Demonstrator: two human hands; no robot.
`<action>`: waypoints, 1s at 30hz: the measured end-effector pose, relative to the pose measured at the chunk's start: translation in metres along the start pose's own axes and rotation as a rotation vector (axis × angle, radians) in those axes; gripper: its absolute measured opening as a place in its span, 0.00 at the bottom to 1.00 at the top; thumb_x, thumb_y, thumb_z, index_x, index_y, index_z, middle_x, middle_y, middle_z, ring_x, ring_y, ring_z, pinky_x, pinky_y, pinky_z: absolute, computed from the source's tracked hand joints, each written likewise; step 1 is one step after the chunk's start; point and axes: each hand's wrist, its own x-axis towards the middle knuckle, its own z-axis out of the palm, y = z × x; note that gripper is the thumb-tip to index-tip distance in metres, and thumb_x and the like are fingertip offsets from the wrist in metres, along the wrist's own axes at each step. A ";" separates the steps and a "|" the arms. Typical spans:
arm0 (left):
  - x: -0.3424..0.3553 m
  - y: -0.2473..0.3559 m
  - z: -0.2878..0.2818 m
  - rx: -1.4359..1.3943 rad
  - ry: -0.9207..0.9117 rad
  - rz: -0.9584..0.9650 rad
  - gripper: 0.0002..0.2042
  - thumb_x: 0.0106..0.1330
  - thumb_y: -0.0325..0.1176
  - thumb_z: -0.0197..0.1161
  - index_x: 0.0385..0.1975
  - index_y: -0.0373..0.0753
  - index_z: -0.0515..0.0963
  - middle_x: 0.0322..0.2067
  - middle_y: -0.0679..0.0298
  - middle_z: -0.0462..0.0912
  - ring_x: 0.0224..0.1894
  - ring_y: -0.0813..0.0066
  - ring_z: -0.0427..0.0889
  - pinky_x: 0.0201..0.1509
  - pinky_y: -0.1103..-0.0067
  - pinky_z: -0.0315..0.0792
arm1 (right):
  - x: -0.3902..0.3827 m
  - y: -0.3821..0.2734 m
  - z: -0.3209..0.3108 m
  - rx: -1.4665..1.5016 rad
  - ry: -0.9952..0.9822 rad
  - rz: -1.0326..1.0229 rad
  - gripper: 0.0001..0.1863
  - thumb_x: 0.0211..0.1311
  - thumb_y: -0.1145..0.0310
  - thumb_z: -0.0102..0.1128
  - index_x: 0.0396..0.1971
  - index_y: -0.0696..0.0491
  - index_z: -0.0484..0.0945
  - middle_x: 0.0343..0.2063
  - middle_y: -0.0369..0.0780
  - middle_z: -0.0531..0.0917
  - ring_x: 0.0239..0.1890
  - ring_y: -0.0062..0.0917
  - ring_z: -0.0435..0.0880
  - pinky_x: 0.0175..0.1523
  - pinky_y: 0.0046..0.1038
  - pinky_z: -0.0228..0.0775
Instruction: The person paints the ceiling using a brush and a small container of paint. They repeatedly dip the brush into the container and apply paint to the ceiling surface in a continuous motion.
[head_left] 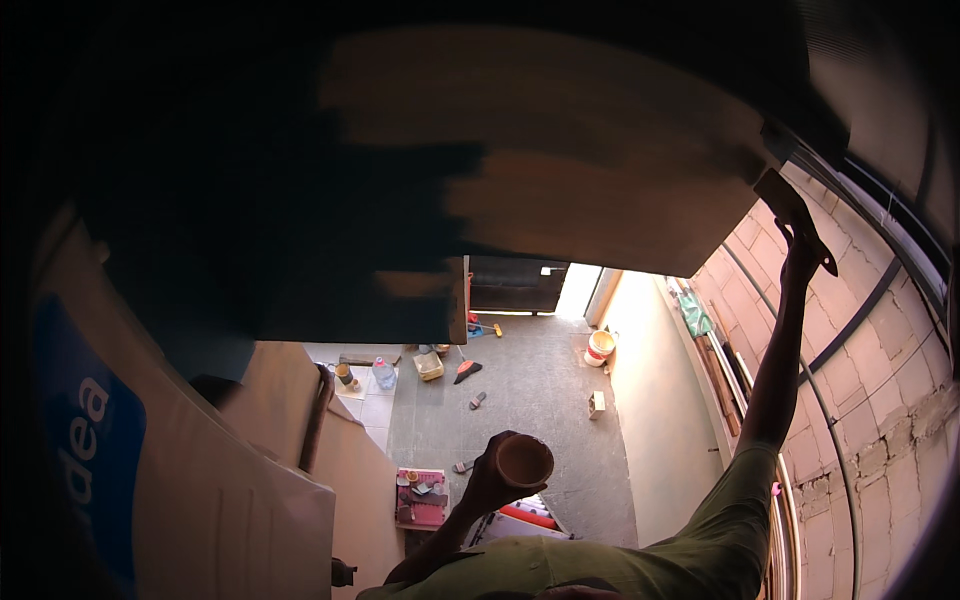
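Observation:
My right arm reaches up to the right, and my right hand [797, 248] is closed round the handle of a wide flat paintbrush [781, 197]. The brush head is close to the right end of a large overhead panel [610, 190]; whether it touches cannot be made out. Dark teal colour covers the panel's left part, with a ragged border against the brown part. Lower down, my left hand [487, 478] grips a round open-topped cup [525, 461], brownish inside; its contents are too dim to tell.
Far below lies a grey floor [540, 385] with a broom [467, 371], a white bucket [600, 347], sandals [477, 401] and a pink tray [423, 497] of small items. A block wall [890, 350] with pipes runs along the right. A large pale panel [240, 480] stands on the left.

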 end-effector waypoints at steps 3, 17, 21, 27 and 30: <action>-0.002 0.000 -0.003 0.002 0.049 -0.009 0.45 0.37 0.40 0.84 0.57 0.36 0.63 0.51 0.56 0.74 0.53 0.64 0.78 0.55 0.69 0.74 | -0.037 -0.039 0.092 0.206 -0.014 -0.097 0.17 0.68 0.69 0.50 0.50 0.64 0.74 0.48 0.49 0.79 0.52 0.36 0.79 0.55 0.39 0.75; -0.013 -0.006 -0.039 0.075 0.245 -0.058 0.43 0.35 0.33 0.83 0.54 0.35 0.64 0.46 0.56 0.78 0.49 0.65 0.80 0.54 0.70 0.75 | -0.218 -0.139 0.579 0.179 -0.225 -0.416 0.18 0.64 0.68 0.53 0.52 0.57 0.75 0.53 0.44 0.78 0.44 0.34 0.81 0.48 0.33 0.75; -0.018 -0.030 -0.044 0.090 0.258 -0.076 0.43 0.35 0.30 0.83 0.54 0.35 0.64 0.47 0.56 0.77 0.49 0.66 0.79 0.54 0.71 0.75 | -0.206 -0.131 0.569 -0.085 -0.443 -0.367 0.17 0.65 0.65 0.51 0.51 0.53 0.77 0.53 0.43 0.78 0.44 0.38 0.82 0.47 0.37 0.74; -0.009 -0.019 -0.038 0.066 0.227 -0.057 0.42 0.35 0.36 0.84 0.53 0.36 0.66 0.47 0.54 0.79 0.49 0.62 0.80 0.53 0.69 0.76 | -0.128 -0.069 0.412 0.071 -0.320 -0.305 0.13 0.64 0.70 0.55 0.46 0.55 0.80 0.51 0.43 0.80 0.48 0.29 0.81 0.50 0.29 0.75; -0.009 -0.016 -0.028 0.000 0.214 -0.047 0.42 0.35 0.36 0.84 0.53 0.36 0.66 0.47 0.54 0.79 0.49 0.63 0.80 0.53 0.70 0.76 | -0.097 -0.067 0.303 0.408 -0.147 -0.066 0.18 0.60 0.76 0.63 0.51 0.61 0.77 0.51 0.45 0.79 0.48 0.26 0.81 0.50 0.25 0.77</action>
